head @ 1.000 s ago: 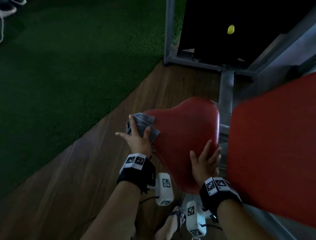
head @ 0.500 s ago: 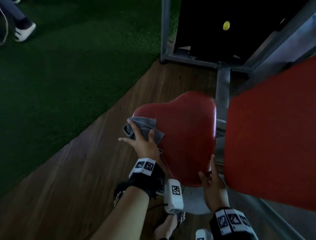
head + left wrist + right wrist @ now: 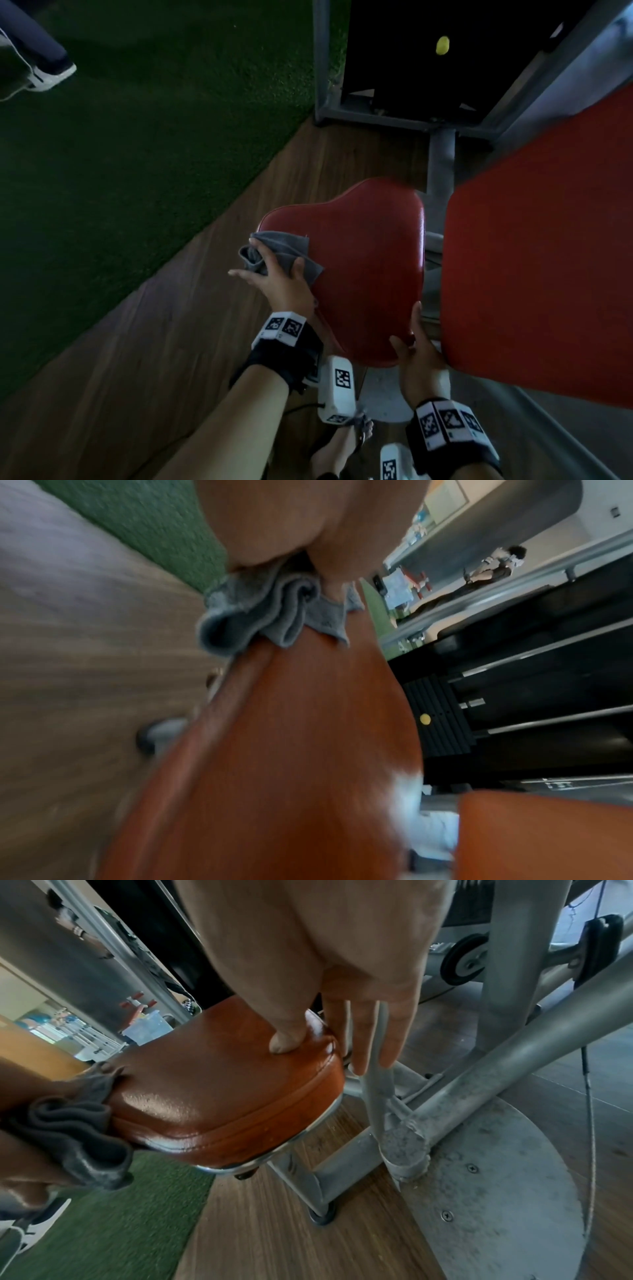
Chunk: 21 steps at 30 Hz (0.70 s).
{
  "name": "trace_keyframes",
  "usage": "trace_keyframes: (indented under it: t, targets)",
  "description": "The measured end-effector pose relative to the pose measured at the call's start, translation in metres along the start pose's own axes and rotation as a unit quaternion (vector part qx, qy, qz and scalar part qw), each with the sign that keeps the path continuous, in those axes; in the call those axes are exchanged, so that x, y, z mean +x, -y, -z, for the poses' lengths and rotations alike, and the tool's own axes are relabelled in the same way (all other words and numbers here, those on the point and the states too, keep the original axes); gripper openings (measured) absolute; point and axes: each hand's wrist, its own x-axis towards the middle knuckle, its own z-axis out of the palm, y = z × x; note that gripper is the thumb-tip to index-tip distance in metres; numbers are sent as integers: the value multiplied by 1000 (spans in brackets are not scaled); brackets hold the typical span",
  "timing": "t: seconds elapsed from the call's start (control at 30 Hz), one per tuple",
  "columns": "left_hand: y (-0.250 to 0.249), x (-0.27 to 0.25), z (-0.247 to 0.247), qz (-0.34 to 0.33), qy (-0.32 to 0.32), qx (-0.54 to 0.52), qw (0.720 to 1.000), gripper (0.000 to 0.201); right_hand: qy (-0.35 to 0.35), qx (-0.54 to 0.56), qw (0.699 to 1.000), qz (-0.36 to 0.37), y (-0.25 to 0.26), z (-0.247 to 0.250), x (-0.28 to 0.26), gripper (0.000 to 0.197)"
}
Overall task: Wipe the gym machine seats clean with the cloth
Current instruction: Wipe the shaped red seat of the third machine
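Since the left hand (image 3: 281, 287) has its fingers bunched round the crumpled grey cloth (image 3: 284, 248) at the left edge of the glossy red padded seat (image 3: 363, 274), the bare pad is all off to the right, long axis running away; right hand (image 3: 423, 368), fingers straight, thumb on top, steadies the near corner, wood-look floor (image 3: 137, 359) and green turf (image 3: 120, 154) around

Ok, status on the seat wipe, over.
Left hand grips grey cloth against left edge of red seat. Right hand steadies the seat's near corner, thumb on top, fingers straight. Nothing blocking the seat top; red back pad close on the right.
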Motion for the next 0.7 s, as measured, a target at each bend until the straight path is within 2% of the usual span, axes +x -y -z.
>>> trace_keyframes:
  t: [0.13, 0.2, 0.33, 0.53, 0.7]
  targets:
    - [-5, 16, 10, -6, -5, 10, 1000, 81, -20, -22, 999, -16, -4, -3, -1, 81]
    - [-6, 12, 7, -8, -12, 17, 1000, 81, -21, -34, 999, -21, -6, -6, 1, 78]
    - [-2, 6, 3, -16, -5, 24, 1000, 82, -38, -66, 997, -12, -11, -12, 3, 88]
    - [-1, 12, 15, -49, 7, 47, 998, 82, -11, -24, 999, -17, -5, -2, -1, 80]
    - [12, -20, 4, -81, 31, 38, 996, 86, 5, -30, 999, -9, -6, 3, -2, 75]
